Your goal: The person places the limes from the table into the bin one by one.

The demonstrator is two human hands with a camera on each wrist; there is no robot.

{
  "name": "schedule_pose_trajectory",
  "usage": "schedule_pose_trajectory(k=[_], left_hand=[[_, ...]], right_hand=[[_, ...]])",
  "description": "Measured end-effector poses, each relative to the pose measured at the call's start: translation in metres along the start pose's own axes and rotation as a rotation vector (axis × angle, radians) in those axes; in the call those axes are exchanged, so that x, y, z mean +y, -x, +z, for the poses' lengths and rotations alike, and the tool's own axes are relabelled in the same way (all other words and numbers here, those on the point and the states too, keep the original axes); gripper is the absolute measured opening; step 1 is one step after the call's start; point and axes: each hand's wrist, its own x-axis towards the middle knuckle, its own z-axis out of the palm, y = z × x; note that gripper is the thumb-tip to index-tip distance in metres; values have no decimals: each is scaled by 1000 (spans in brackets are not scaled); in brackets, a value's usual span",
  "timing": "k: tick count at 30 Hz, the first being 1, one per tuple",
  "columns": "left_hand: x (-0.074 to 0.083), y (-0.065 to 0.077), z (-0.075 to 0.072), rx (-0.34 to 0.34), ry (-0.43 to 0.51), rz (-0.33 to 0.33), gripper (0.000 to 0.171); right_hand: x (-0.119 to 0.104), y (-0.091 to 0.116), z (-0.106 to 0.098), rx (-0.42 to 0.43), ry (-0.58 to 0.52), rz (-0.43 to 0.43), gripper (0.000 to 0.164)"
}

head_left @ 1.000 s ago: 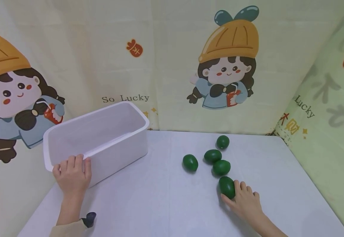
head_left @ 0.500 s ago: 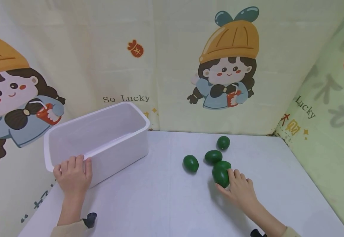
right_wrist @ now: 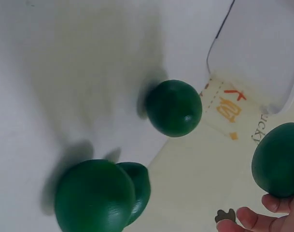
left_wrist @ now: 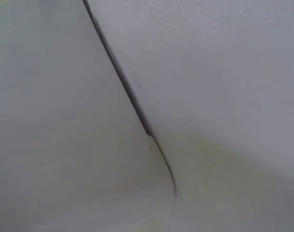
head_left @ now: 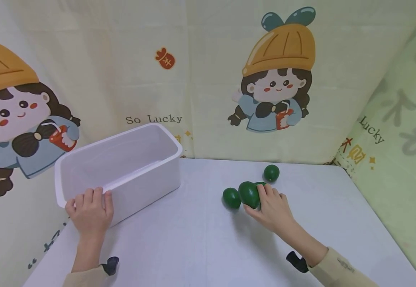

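My right hand (head_left: 274, 209) holds a dark green lime (head_left: 249, 195) between thumb and fingers, raised over the table. In the right wrist view that held lime (right_wrist: 279, 159) is at the right edge, above the fingertips (right_wrist: 248, 217). Close to its left in the head view lies another lime (head_left: 231, 198); one lime (head_left: 271, 173) sits farther back. Behind the hand shows a sliver of lime (head_left: 260, 183); the rest is hidden. My left hand (head_left: 90, 213) grips the near rim of a white rectangular bin (head_left: 150, 181), whose visible interior holds nothing.
A white table (head_left: 179, 239) spans the front. Printed cloth (head_left: 211, 79) hangs behind it and along the right side. In the right wrist view, a single lime (right_wrist: 174, 108) lies apart from two overlapping limes (right_wrist: 94, 195). The left wrist view shows the bin's wall (left_wrist: 69, 121) against the table.
My right hand has lifted the lime from the front of the group and carried it left and away from me, past the other limes. The left hand and bin stay put.
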Motion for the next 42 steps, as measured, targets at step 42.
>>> schedule_pose_trajectory(k=[42], left_hand=[[6,4,6,128,-11,8,47]], right_hand=[[-96,-127,-5,-89,72,-218,69]])
